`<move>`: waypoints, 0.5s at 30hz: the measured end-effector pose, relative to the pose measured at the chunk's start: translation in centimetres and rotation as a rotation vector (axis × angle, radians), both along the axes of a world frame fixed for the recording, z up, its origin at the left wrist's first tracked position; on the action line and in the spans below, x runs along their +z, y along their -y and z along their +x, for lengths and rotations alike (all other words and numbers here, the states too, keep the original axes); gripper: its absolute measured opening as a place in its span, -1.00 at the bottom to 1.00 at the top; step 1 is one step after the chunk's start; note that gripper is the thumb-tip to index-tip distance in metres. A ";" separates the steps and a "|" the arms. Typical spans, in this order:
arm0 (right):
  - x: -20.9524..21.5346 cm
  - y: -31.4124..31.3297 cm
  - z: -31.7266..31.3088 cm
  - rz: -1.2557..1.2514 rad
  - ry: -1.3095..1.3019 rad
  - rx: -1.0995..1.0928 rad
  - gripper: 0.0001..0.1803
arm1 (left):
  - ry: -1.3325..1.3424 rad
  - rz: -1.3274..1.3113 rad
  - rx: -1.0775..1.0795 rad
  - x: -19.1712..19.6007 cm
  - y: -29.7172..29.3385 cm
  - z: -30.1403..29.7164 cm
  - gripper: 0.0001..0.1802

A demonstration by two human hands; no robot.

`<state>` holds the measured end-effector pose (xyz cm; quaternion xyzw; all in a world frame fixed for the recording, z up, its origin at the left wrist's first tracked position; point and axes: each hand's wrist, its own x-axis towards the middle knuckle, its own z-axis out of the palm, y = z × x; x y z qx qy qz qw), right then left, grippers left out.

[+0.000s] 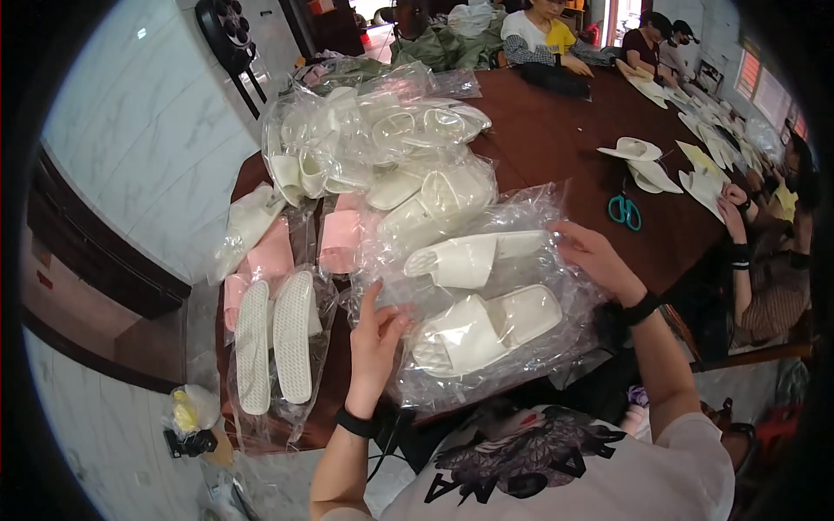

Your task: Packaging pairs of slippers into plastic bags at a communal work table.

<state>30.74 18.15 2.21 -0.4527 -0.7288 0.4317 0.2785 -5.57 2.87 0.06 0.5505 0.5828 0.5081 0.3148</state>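
Observation:
A pair of white slippers, one slipper [465, 260] above the other [530, 314], lies in a clear plastic bag [452, 391] on the table in front of me. My left hand [375, 343] is at the bag's left side, its index finger stretched up and its thumb apart. Along the bag's upper right edge lies my right hand [599, 260], fingers extended against the plastic. Both hands look open, though part of the right hand's grasp is hidden. Each wrist wears a black band.
Left of the bag, white-soled slippers [294, 339] and pink slippers [271, 247] lie in plastic. Bagged white slippers [391, 130] are heaped beyond. Teal scissors [624, 212] and loose slipper pieces [643, 161] rest on the brown table [556, 148]. Several people sit along its far and right sides.

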 end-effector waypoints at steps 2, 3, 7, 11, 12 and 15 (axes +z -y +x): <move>-2.4 -1.2 -0.6 0.209 -0.046 0.002 -0.56 | 0.104 0.066 -0.003 -1.6 -0.6 0.0 -0.34; -3.2 -1.5 -0.6 0.416 -0.089 0.004 -0.56 | 0.104 0.069 -0.012 -2.0 -0.8 0.0 -0.34; -1.5 -1.3 -1.8 0.478 0.152 -0.045 -0.57 | 0.058 0.044 0.146 -3.1 -0.7 -0.4 -0.46; 1.5 -2.7 1.2 0.109 -0.278 -0.256 -0.78 | 0.120 0.048 0.258 -3.4 -0.3 -0.7 -0.57; 2.1 -3.3 2.3 -0.009 -0.474 -0.305 -0.79 | 0.077 0.033 0.262 -2.7 -0.3 -0.5 -0.58; 3.2 -4.7 4.6 -0.007 -0.487 -0.481 -0.81 | 0.072 0.025 0.255 -3.6 -0.4 -1.3 -0.63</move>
